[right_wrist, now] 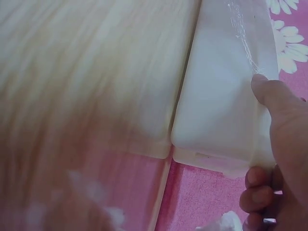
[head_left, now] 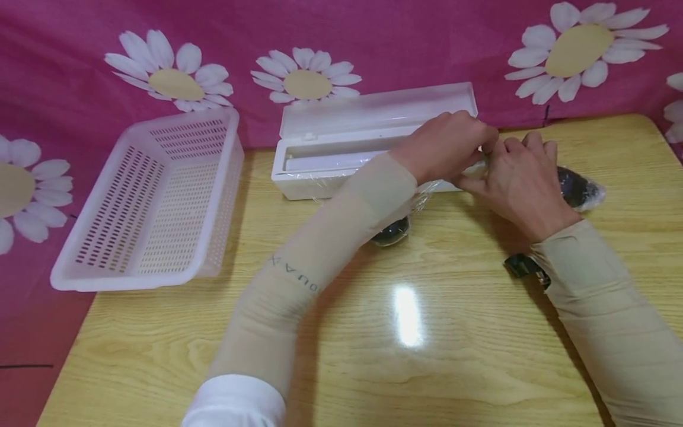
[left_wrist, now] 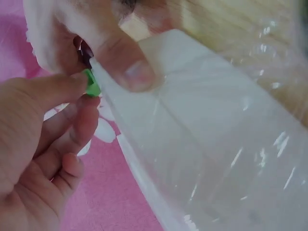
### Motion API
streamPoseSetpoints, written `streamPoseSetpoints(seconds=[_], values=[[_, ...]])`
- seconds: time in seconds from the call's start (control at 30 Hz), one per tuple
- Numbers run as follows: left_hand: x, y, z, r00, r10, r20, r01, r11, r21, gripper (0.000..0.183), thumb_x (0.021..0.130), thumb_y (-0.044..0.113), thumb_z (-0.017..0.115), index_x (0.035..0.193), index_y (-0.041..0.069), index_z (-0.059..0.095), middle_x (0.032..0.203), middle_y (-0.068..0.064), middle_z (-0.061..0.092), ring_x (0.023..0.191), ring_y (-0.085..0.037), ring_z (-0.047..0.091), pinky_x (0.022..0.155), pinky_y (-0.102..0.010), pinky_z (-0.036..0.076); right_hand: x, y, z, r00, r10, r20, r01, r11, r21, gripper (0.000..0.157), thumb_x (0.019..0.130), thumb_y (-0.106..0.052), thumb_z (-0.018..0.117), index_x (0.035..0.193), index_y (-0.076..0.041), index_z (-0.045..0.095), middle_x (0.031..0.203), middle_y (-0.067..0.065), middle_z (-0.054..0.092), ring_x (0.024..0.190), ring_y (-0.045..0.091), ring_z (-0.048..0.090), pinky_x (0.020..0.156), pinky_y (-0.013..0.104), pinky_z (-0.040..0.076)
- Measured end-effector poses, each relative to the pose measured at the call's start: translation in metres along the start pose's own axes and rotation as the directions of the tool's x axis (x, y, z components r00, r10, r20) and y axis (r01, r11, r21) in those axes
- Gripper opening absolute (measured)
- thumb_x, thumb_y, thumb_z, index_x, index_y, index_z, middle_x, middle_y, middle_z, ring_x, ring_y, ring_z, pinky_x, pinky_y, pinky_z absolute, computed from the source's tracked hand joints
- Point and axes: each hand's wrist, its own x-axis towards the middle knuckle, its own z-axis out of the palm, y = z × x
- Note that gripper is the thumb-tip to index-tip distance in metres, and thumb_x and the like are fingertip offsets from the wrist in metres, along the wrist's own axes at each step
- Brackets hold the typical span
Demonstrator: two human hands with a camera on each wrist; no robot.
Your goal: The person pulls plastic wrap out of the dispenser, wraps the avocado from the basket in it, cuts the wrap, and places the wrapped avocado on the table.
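Observation:
A long white cling film box (head_left: 306, 185) stands with its lid (head_left: 373, 112) raised, a pale roll (head_left: 331, 161) inside. Clear film (left_wrist: 240, 159) hangs over its front. At the box's right end, my left hand (head_left: 448, 142) pinches a small green plastic piece (left_wrist: 93, 84) between thumb and fingers. My right hand (head_left: 520, 184) grips that same end. In the right wrist view its thumb (right_wrist: 272, 94) presses the box's front face, with the other fingers curled at the end. The green piece is hidden in the head view.
A white slotted basket (head_left: 219, 237) stands on the wooden table (head_left: 352, 356) at the left. One dark film-wrapped item (head_left: 393, 232) lies under my left forearm; another dark, tapered one (head_left: 578, 188) is beyond my right wrist. Behind hangs a pink flowered cloth (head_left: 405, 41).

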Motion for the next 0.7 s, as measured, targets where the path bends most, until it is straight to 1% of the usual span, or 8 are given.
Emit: streamPoseSetpoints(seconds=[0.07,0.17,0.27,0.37,0.43,0.57,0.63,0.7], values=[[0.0026,0.0000,-0.0015,1.000,0.008,0.000,-0.008,1.000,-0.011,0.028,0.101,0.013,0.052,0.102,0.027,0.076,0.094,0.010,0.067,0.092,-0.009,0.054,0.084,-0.022,0.045,-0.0001,0.0003,-0.0001,1.000,-0.006,0.005,0.006,1.000,0.000,0.069,0.084,-0.063,0.076,0.083,0.002,0.052,0.082,0.032,0.061,0.086,0.050,0.046,0.070,0.055,0.029],[0.0060,0.0003,-0.0035,1.000,0.011,0.005,-0.011,1.000,-0.021,0.027,0.096,0.009,0.050,0.088,0.025,0.069,0.078,0.011,0.054,0.085,-0.009,0.048,0.076,-0.022,0.038,-0.0005,0.0010,-0.0004,1.000,-0.026,0.000,0.026,1.000,0.003,0.066,0.084,-0.061,0.078,0.084,0.000,0.052,0.082,0.032,0.061,0.087,0.050,0.047,0.070,0.056,0.030],[0.0074,0.0007,-0.0050,1.000,0.013,0.021,-0.013,1.000,-0.021,0.028,0.096,0.008,0.051,0.089,0.027,0.070,0.081,0.012,0.056,0.086,-0.009,0.048,0.076,-0.022,0.039,0.0000,0.0011,-0.0009,1.000,-0.027,0.005,0.027,1.000,0.002,0.066,0.085,-0.061,0.077,0.088,0.000,0.052,0.083,0.032,0.062,0.089,0.051,0.048,0.071,0.057,0.031],[0.0067,-0.0007,-0.0067,0.999,0.019,0.036,-0.019,1.000,-0.006,0.031,0.097,0.009,0.054,0.099,0.029,0.077,0.088,0.011,0.062,0.089,-0.010,0.050,0.080,-0.023,0.042,0.0009,0.0009,-0.0016,1.000,-0.027,0.007,0.027,1.000,0.006,0.065,0.085,-0.062,0.076,0.094,0.000,0.054,0.086,0.033,0.063,0.090,0.050,0.048,0.070,0.056,0.030],[0.0058,-0.0028,-0.0071,0.999,0.025,0.035,-0.025,1.000,0.000,0.031,0.097,0.009,0.054,0.097,0.029,0.078,0.085,0.011,0.062,0.089,-0.010,0.050,0.080,-0.023,0.042,0.0006,0.0012,-0.0018,1.000,-0.029,0.000,0.029,0.999,0.017,0.065,0.085,-0.061,0.076,0.095,0.000,0.056,0.086,0.033,0.063,0.090,0.049,0.048,0.070,0.055,0.030],[0.0044,-0.0061,-0.0068,0.999,0.035,0.025,-0.034,0.999,-0.016,0.028,0.091,0.006,0.050,0.074,0.024,0.062,0.069,0.011,0.046,0.082,-0.011,0.044,0.071,-0.021,0.035,-0.0007,0.0016,-0.0019,0.999,-0.034,-0.014,0.035,0.999,0.029,0.064,0.084,-0.060,0.077,0.085,0.001,0.057,0.081,0.031,0.061,0.086,0.048,0.047,0.068,0.053,0.029],[0.0030,-0.0073,-0.0066,0.999,0.042,0.023,-0.041,0.999,-0.025,0.029,0.088,0.004,0.047,0.068,0.024,0.052,0.066,0.010,0.041,0.080,-0.011,0.041,0.069,-0.021,0.033,-0.0011,0.0012,-0.0019,0.999,-0.036,-0.017,0.037,0.999,0.031,0.064,0.085,-0.060,0.077,0.078,0.000,0.054,0.077,0.028,0.059,0.085,0.047,0.047,0.067,0.052,0.029],[0.0013,-0.0085,-0.0068,0.998,0.050,0.025,-0.049,0.998,-0.030,0.030,0.088,0.003,0.045,0.066,0.023,0.048,0.065,0.009,0.038,0.078,-0.011,0.039,0.068,-0.021,0.032,-0.0014,0.0007,-0.0017,0.999,-0.043,-0.031,0.044,0.998,0.032,0.065,0.085,-0.059,0.077,0.073,-0.001,0.051,0.073,0.026,0.056,0.083,0.045,0.047,0.066,0.050,0.028]])
